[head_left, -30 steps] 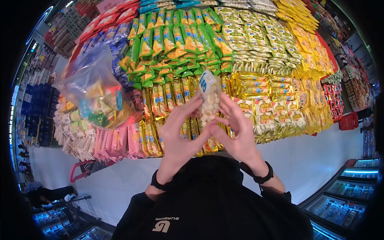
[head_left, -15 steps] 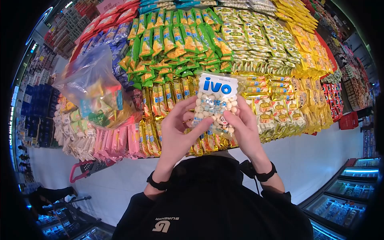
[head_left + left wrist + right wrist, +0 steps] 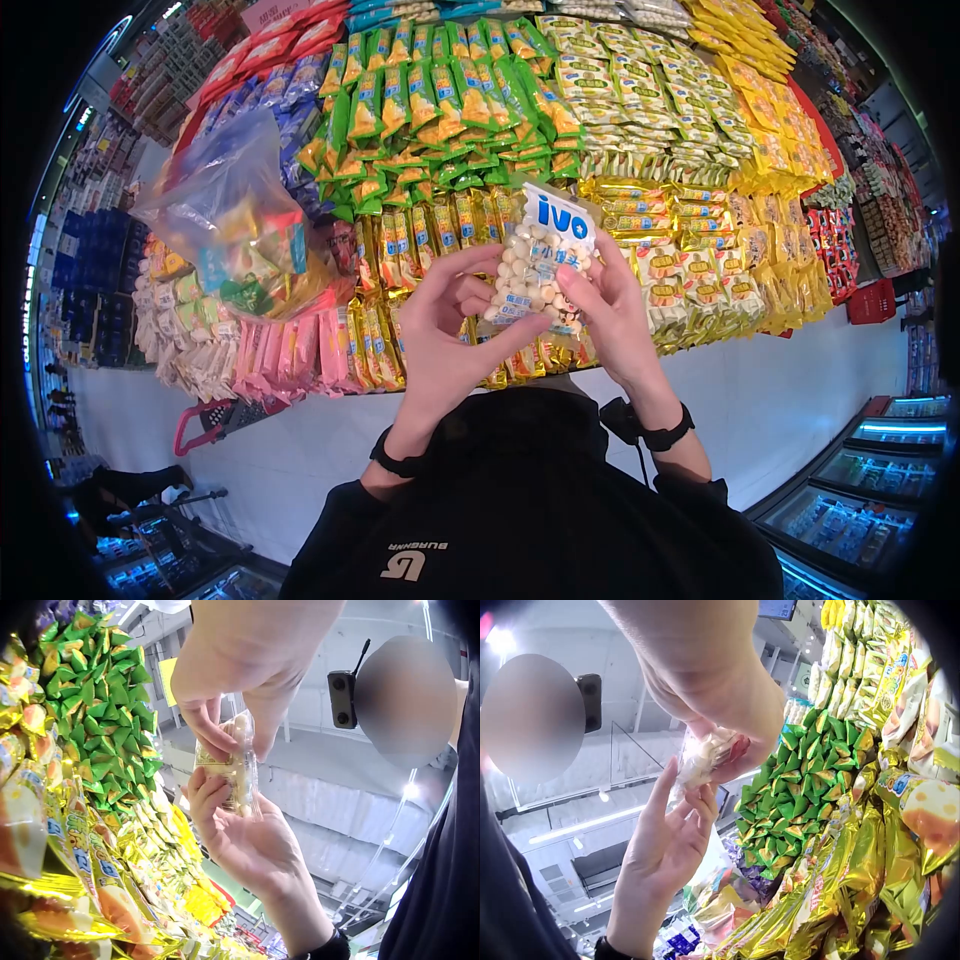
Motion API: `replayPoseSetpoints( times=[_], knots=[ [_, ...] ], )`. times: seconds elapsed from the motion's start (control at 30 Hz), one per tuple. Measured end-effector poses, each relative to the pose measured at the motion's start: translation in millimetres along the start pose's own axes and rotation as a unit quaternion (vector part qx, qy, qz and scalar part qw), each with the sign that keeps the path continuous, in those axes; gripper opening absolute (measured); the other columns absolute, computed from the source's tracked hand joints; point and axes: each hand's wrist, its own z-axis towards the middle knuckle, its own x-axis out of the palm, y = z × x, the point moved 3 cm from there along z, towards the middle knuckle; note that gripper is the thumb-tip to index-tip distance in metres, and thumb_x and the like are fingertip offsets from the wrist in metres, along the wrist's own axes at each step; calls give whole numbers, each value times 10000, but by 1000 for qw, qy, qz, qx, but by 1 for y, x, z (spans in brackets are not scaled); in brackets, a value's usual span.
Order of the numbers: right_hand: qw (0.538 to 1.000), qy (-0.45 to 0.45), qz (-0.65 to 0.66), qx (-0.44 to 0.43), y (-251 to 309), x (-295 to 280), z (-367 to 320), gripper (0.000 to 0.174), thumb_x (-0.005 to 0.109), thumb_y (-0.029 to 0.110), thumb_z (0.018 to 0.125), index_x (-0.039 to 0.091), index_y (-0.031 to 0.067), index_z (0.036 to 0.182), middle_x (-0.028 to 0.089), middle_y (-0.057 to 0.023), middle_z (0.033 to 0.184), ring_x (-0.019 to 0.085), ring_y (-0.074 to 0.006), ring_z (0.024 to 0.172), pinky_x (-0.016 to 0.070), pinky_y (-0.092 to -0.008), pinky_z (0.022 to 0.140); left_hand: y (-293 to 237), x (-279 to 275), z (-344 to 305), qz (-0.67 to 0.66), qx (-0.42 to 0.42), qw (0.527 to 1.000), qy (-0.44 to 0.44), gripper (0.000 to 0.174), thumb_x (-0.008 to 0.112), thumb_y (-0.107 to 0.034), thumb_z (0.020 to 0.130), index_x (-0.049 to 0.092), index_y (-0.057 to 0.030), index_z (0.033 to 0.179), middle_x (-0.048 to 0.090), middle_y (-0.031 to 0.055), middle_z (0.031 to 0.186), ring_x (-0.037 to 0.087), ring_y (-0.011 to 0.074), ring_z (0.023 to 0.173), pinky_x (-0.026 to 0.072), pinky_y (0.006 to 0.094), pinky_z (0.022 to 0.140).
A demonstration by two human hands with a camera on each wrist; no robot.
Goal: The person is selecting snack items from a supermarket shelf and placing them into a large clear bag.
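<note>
A clear bag of small round biscuits [image 3: 535, 265] with a white "ivo" header is held up over the snack display, its printed front facing the head camera. My left hand [image 3: 450, 325] grips its left edge and lower corner, thumb across the front and fingers behind. On the other side, my right hand [image 3: 618, 310] pinches the bag, with the thumb pressed on the printed front. In the left wrist view the bag [image 3: 244, 769] shows from its edge between both hands. The right wrist view shows the bag [image 3: 697, 769] partly covered by my right hand.
Gold snack packets [image 3: 400, 250] lie below the hands, with green packets [image 3: 440, 100] behind them. A large translucent plastic bag [image 3: 215, 180] with several packets in it rests at the left. A pink-handled basket or cart [image 3: 205, 425] stands on the floor, and glass-topped freezers [image 3: 850, 480] are at the lower right.
The bag of biscuits turned from edge-on to face the head camera, then tilted clockwise and a little to the right. Both hands kept hold of it and shifted slightly.
</note>
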Motion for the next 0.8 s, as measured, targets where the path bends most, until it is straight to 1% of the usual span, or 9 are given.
replayPoseSetpoints(
  times=[0.17,0.23,0.27,0.33,0.47,0.57,0.67,0.73,0.8],
  knots=[
    [1000,-11,7,19,0,0,-2,691,618,78,971,206,32,1524,622,-172,1247,621,-161,1101,489,-294,948,-4,5,0,-43,7,999,-5,699,847,42,700,515,28,1315,637,55,961,657,103,865,526,237,718],
    [1000,-15,5,6,7,4,-1,683,609,75,975,220,44,1536,623,-153,1252,624,-154,1090,493,-299,942,-3,5,1,-48,22,998,-15,687,834,24,726,516,18,1335,616,47,955,652,104,868,526,243,709],
    [1000,-17,3,0,8,4,0,679,604,73,977,227,50,1542,624,-143,1255,626,-150,1085,494,-302,938,-2,4,2,-12,23,1000,5,686,826,9,740,512,13,1349,614,47,956,645,100,864,525,243,711],
    [999,-3,-32,-13,7,0,4,597,580,99,995,299,46,1519,626,-120,1255,627,-135,1075,500,-293,925,1,-5,3,61,26,997,47,683,812,-22,769,504,3,1378,610,48,957,631,94,855,522,244,716],
    [999,19,-19,30,8,-2,2,445,487,204,1049,430,35,1455,631,-85,1244,621,-112,1088,513,-271,909,2,-8,4,56,31,995,74,585,721,-177,891,496,3,1400,637,71,982,614,109,815,505,247,707],
    [998,45,12,37,7,-5,3,464,409,295,1071,441,2,1429,642,-126,1202,667,-172,1030,554,-283,854,-2,-5,6,-33,22,997,71,541,600,-300,978,489,25,1396,659,98,982,615,128,793,497,253,703],
    [996,72,-27,48,14,-3,3,526,376,357,1055,481,-63,1352,616,-217,1224,718,-296,840,615,-375,656,11,-8,6,-97,-3,992,86,561,475,-383,1032,485,51,1387,671,118,966,624,145,794,503,265,718],
    [997,53,-13,59,12,-2,3,535,381,360,1055,478,-84,1338,628,-236,1187,721,-323,778,616,-372,648,10,-6,5,-101,-12,992,78,569,408,-393,1055,486,67,1380,674,119,934,627,146,794,509,273,734],
    [997,39,-6,71,11,-2,4,552,383,370,1056,474,-103,1325,642,-250,1145,723,-340,747,616,-372,641,4,-4,6,-42,-24,996,73,554,364,-375,1068,496,68,1372,678,114,922,629,148,789,512,281,743]
  ],
)
